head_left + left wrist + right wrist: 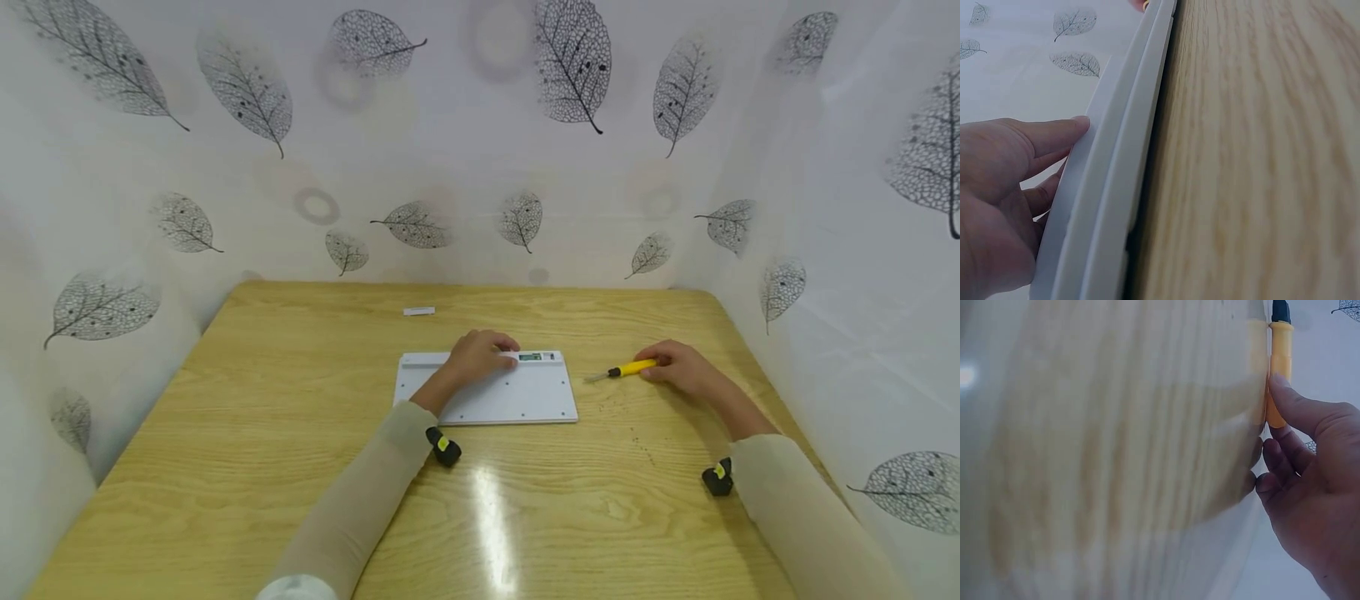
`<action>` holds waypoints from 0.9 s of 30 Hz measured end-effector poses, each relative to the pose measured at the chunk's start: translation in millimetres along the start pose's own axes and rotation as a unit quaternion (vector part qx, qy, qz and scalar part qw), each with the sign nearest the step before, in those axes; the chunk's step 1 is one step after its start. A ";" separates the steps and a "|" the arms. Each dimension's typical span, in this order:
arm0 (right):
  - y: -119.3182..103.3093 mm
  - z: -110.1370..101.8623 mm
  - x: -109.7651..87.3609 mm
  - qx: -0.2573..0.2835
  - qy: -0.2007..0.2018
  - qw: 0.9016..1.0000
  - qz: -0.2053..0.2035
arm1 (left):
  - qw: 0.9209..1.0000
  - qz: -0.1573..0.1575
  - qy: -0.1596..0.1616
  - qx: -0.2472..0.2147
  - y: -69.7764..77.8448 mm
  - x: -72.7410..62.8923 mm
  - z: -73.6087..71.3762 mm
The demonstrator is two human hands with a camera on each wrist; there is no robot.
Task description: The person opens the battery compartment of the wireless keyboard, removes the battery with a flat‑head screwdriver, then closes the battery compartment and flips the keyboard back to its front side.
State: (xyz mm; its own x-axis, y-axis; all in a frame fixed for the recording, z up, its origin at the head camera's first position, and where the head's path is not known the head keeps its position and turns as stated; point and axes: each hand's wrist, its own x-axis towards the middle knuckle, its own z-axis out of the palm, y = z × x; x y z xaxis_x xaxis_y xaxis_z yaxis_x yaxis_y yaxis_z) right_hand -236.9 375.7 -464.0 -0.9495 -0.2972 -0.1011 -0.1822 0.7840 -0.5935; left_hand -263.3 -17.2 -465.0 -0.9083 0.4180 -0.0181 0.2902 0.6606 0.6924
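Note:
A white keyboard point(540, 400) lies underside up on the table, small screws dotted over its back. Along its far edge runs a raised ridge with an uncovered slot point(536, 357) that shows green and white inside. My left hand point(477, 357) holds the keyboard at this ridge, thumb on the near side and fingers over the far edge. To the right of the keyboard, my right hand point(678, 367) pinches the yellow handle of a screwdriver point(633, 367) between thumb and fingers. Its metal shaft points left toward the keyboard, low over the table.
Behind the keyboard, a small white strip point(418, 311) lies on the wooden table point(300, 467). Several tiny dark specks point(641, 442) are scattered right of the keyboard. A leaf-patterned curtain point(450, 167) encloses the back and sides.

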 end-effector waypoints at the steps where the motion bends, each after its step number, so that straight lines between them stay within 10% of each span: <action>1: -0.4 0.5 0.3 -0.003 0.001 1.000 -0.002 | 1.000 0.001 0.001 0.000 0.0 0.1 -0.2; 27: -7.8 -4.5 -13.8 0.055 0.001 0.998 0.028 | 1.000 0.002 -0.007 -0.002 -4.0 2.1 -0.1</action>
State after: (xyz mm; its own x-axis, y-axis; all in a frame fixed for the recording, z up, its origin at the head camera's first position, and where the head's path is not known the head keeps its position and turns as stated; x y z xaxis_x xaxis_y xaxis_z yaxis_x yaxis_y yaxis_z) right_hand -223.6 376.1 -454.4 -0.9580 -0.2532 -0.1344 -0.0999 0.7344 -0.6713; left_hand -266.4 -19.0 -467.7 -0.9028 0.4294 -0.0245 0.2933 0.6563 0.6952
